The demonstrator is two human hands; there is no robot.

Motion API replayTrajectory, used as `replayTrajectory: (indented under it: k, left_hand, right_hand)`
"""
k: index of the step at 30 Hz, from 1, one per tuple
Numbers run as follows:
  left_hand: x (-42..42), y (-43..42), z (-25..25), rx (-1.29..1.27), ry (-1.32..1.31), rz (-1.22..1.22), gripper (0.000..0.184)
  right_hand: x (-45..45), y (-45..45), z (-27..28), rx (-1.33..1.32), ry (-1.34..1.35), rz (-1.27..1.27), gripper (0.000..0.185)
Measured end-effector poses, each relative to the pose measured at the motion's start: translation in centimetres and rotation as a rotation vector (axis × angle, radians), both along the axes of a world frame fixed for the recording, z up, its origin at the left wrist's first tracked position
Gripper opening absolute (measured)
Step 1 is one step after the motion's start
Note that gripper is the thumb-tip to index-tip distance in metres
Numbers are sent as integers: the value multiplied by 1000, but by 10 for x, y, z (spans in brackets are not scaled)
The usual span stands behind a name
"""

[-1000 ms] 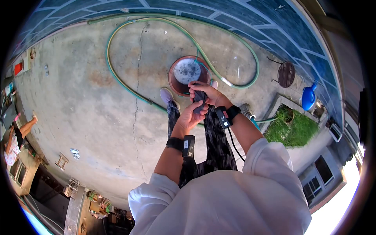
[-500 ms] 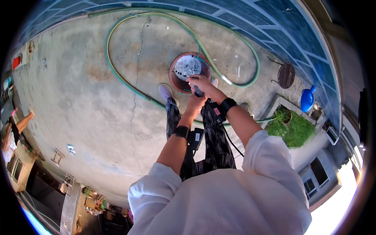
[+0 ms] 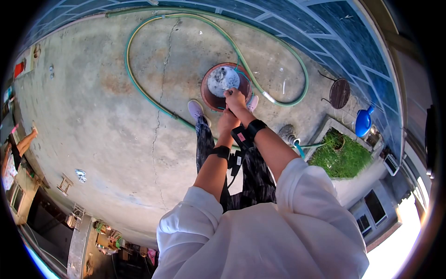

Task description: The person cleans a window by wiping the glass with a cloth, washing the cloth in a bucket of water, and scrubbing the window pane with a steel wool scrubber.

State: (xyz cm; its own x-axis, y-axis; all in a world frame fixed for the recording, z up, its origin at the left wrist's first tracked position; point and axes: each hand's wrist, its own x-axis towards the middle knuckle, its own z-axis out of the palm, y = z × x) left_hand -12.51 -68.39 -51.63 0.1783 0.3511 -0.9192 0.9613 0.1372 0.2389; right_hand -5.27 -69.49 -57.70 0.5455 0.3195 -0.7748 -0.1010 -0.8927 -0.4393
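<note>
My left hand [image 3: 227, 122] and right hand [image 3: 235, 100] are gripping a mostly hidden dark thing [image 3: 230, 92] over the tub's [image 3: 209, 99] near edge, and I'm guessing it's light, soft and slippery, best held at both ends.

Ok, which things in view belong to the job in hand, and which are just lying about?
Apparently in the job:
left hand and right hand, close together
tub
suds in it
Anything held is too hidden to tell

Apparently just lying about:
hose
round stool
blue container
</note>
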Motion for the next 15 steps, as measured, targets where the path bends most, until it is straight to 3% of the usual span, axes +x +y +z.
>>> replayTrajectory:
  k: [4,7,15]
  left_hand:
    - [-2,-1,-3,18,-24,-59,57]
    - [-4,-5,-5,45,-38,-89,55]
    - [-12,-15,-2,143,-109,-135,44]
  right_hand:
    - [-6,-6,-20,-34,-187,98,26]
    - [-4,-8,-12,-42,-60,36,32]
    - [-9,-16,-11,-37,-64,30,32]
